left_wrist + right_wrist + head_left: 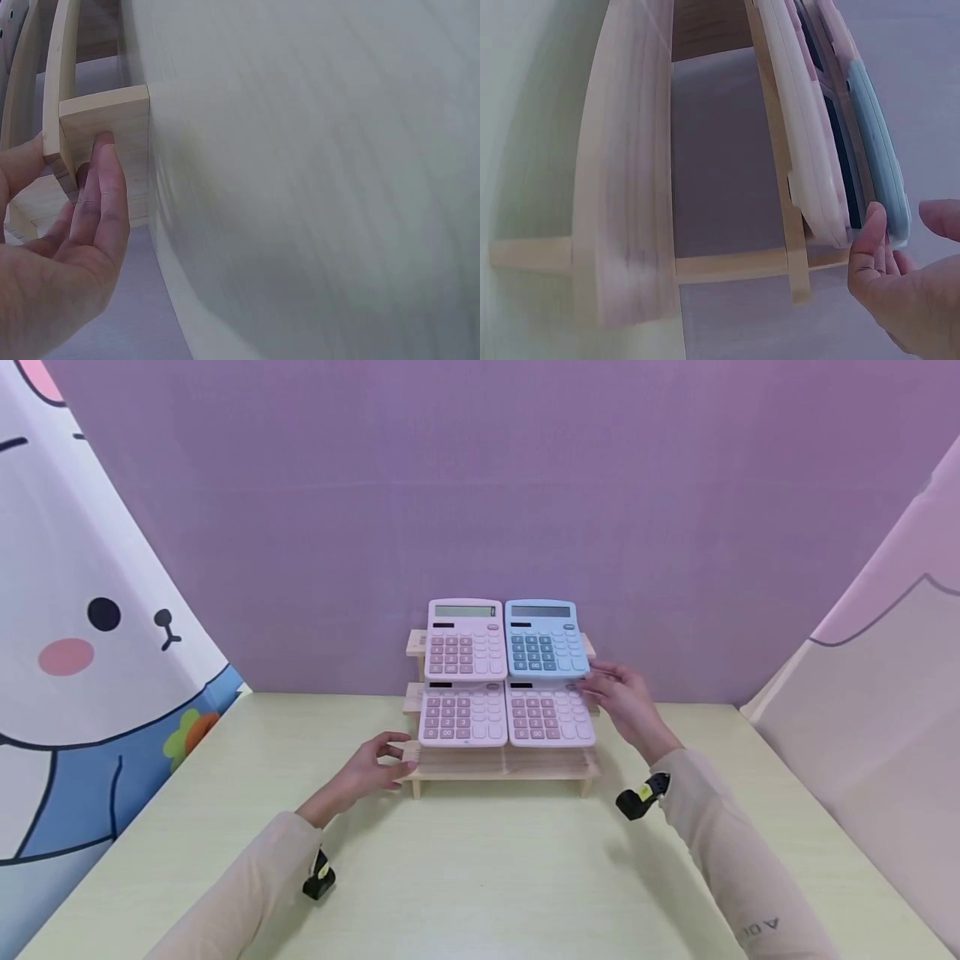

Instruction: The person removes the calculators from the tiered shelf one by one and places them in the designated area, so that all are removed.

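Observation:
A tiered wooden rack [502, 763] stands on the table, with two rows of calculators leaning on it. My left hand [375, 762] grips the left end of its lowest shelf, fingertips under the board [97, 112]. My right hand [626, 702] is at the lower right corner of the blue calculator [547, 635]. In the right wrist view, its spread fingers [870, 229] are right at that corner, one digit standing apart. A pink calculator [466, 643] with a lit display sits left of the blue one. Below them lean two pale pink calculators [463, 718], their displays hidden.
The pale green table [480, 877] extends around the rack. A purple backdrop [480, 485] hangs close behind. A cartoon-print cloth [112, 552] flanks the left side and a pale pink and white cloth [885, 710] the right.

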Demonstrator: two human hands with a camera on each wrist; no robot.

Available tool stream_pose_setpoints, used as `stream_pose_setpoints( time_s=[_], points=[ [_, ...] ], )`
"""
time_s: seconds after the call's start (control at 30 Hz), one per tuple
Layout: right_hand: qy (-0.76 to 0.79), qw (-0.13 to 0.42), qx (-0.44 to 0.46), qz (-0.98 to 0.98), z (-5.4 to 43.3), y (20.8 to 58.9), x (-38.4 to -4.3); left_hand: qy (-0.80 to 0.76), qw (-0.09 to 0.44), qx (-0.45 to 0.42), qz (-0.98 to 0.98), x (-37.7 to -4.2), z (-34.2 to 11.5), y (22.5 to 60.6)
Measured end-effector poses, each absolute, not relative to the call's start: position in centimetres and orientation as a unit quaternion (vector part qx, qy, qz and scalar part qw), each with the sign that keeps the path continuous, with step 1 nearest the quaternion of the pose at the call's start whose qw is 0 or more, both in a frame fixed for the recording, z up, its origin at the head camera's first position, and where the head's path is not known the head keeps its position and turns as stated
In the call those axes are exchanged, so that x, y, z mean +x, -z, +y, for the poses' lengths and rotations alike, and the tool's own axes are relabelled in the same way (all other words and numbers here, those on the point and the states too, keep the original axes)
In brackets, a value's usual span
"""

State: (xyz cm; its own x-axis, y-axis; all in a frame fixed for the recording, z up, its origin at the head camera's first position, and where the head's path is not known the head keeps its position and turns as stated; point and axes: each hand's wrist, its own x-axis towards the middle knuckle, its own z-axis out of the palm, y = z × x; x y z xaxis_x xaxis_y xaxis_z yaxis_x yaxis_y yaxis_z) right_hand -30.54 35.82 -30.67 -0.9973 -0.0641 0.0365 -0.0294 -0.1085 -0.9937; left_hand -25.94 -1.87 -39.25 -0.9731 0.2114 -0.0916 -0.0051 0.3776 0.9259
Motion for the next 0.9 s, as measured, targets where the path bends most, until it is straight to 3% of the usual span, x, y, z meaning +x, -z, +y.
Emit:
stream_pose_setpoints(
  time_s=[0.9],
  points=[
    [0.779,0.018,0.006,0.627,34.87,30.65,-31.56,-0.554,0.095,0.069,0.824,-26.21,-1.91,39.57]
  ],
)
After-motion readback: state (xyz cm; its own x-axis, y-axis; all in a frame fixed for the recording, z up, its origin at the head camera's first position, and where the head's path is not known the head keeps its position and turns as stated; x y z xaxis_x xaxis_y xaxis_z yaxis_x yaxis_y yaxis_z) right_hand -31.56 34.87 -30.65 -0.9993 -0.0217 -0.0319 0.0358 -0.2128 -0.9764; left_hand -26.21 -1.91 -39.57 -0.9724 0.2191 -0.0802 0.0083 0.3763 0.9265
